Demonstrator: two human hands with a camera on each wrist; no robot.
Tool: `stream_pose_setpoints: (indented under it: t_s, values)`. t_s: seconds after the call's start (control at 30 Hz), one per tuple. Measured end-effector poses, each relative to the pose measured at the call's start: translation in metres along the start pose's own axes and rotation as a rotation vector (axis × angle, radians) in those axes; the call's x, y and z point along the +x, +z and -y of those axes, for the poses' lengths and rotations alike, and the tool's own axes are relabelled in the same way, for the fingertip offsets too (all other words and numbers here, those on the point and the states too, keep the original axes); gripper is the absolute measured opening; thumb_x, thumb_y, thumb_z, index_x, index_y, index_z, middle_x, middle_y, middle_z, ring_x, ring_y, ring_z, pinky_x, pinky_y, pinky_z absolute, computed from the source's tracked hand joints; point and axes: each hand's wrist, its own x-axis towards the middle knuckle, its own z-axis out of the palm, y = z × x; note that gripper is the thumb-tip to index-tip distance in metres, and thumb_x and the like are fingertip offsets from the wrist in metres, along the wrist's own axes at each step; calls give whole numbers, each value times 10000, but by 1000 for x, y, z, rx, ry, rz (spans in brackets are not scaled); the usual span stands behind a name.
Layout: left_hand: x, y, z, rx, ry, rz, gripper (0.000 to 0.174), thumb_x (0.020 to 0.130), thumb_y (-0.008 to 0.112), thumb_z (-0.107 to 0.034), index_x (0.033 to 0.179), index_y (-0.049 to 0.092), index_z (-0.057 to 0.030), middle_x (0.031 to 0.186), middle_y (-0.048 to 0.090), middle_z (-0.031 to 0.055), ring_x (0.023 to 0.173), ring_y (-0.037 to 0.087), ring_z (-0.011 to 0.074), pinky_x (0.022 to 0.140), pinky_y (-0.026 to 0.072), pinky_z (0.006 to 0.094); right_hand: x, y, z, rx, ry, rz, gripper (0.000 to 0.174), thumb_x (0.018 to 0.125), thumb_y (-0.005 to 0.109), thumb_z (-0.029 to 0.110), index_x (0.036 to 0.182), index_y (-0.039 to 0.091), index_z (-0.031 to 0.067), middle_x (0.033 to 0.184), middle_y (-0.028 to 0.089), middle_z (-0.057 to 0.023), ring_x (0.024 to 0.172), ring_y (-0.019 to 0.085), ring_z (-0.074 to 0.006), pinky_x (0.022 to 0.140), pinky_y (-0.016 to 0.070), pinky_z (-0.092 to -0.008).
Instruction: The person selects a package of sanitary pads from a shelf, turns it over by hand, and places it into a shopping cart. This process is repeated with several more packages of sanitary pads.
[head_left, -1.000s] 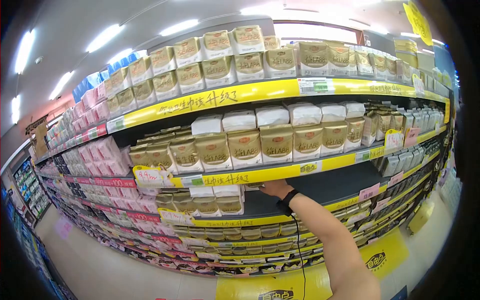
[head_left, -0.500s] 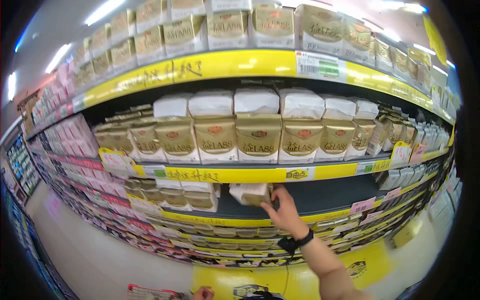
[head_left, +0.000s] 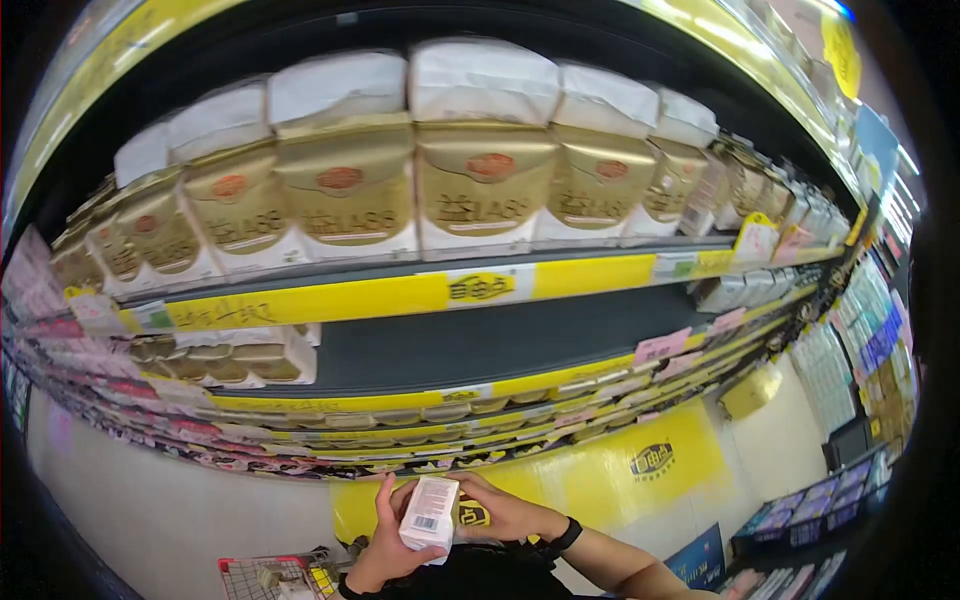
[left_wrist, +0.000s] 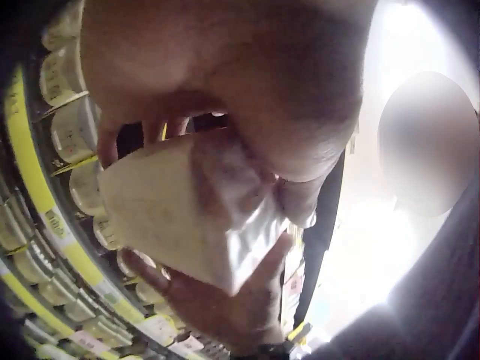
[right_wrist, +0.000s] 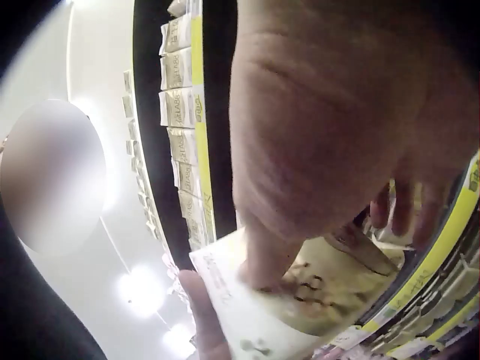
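A white and gold package (head_left: 430,515) is held between both hands at the lower middle of the head view, a printed white side with a barcode facing up. My left hand (head_left: 385,548) grips it from the left, thumb across its near end. On its other side is my right hand (head_left: 507,516). The left wrist view shows the package's pale side (left_wrist: 165,206) under the left hand (left_wrist: 232,75). In the right wrist view, the right hand (right_wrist: 322,127) has a finger pressed on the gold printed face of the package (right_wrist: 300,307).
Gold and white packages (head_left: 345,190) stand in a row on the shelf ahead, above a yellow label strip (head_left: 370,301). Smaller packs (head_left: 255,362) sit on the shelf below. A shopping cart (head_left: 262,578) is at the lower left, and a display rack (head_left: 810,505) at the lower right.
The right hand has brought the package out from the lower shelf and down to the body. The left hand has come up and holds it too. The view has moved closer and tilted down.
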Motion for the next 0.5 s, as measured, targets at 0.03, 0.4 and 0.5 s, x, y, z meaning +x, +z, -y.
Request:
stream_pose_setpoints:
  t_s: [0.03, 0.4, 0.5]
  values:
    - [0, 2, 8, 105, 30, 27, 1406, 675, 988, -387, 1601, -11, -39, 1525, 370, 238, 1389, 452, 350, 1153, 383, 480, -5, -2, 11, 95, 48, -1, 1055, 918, 778, 417, 1614, 92, 22, 1623, 279, -268, 1504, 328, -370, 1211, 310, -453]
    - [1, -5, 2, 467, 217, 67, 1367, 604, 1008, -437, 1542, 112, -7, 1472, 306, 234, 1393, 379, 360, 1167, 340, 503, -9, 66, 9, 120, 84, -224, 1358, 768, 923, 364, 1626, -69, 14, 1632, 236, -311, 1515, 306, -419, 1235, 284, -439]
    - [-8, -8, -8, 471, 215, 147, 1350, 612, 996, -440, 1521, 113, 26, 1432, 273, 240, 1370, 365, 375, 1159, 331, 499, -8, 74, 13, 155, 145, -247, 1258, 769, 914, 308, 1625, 46, -2, 1620, 283, -292, 1505, 338, -388, 1213, 329, -436]
